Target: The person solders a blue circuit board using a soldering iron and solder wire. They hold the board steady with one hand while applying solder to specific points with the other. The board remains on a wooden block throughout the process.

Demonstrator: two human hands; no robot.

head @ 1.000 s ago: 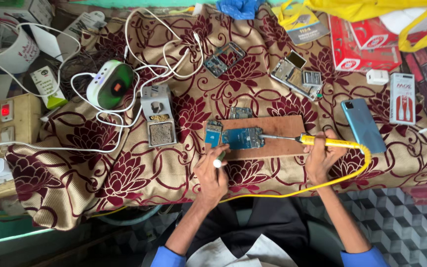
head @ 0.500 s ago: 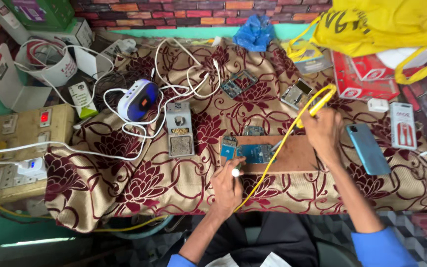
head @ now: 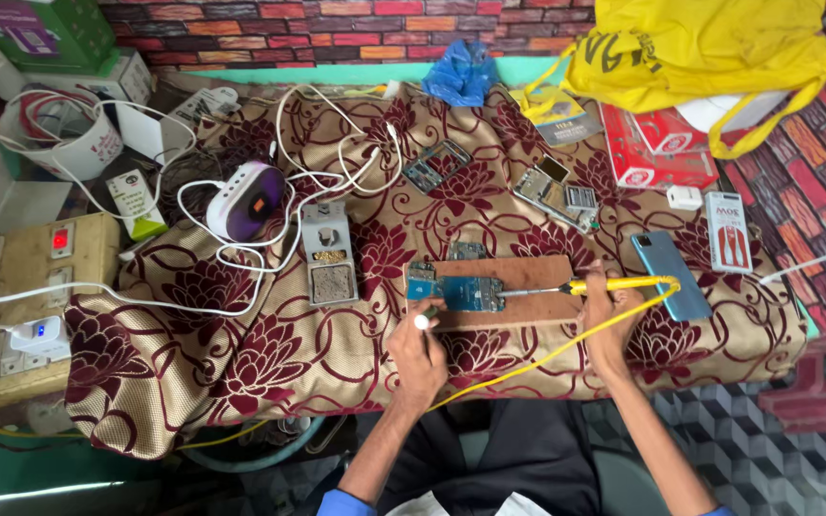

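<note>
A blue circuit board point(head: 461, 290) lies on a brown wooden board point(head: 528, 287) in the middle of the flowered tablecloth. My right hand point(head: 607, 325) grips a yellow-handled soldering iron point(head: 614, 285), its metal tip reaching left to the circuit board's right edge. The iron's yellow cable point(head: 547, 358) loops back toward me. My left hand point(head: 420, 349) rests at the wooden board's near left corner and pinches a small white-tipped object point(head: 422, 322) that I cannot identify.
A grey tip-cleaner stand point(head: 329, 254) sits left of the board. White cables point(head: 289, 205) and a white round device point(head: 246, 199) lie further left. A blue phone point(head: 671, 274), opened phone frames point(head: 554, 191), red boxes point(head: 657, 143) and a yellow bag point(head: 700, 48) fill the right.
My right hand had lifted the soldering iron toward the far right of the table; it has brought it back down so the tip meets the circuit board. My left hand stayed put.
</note>
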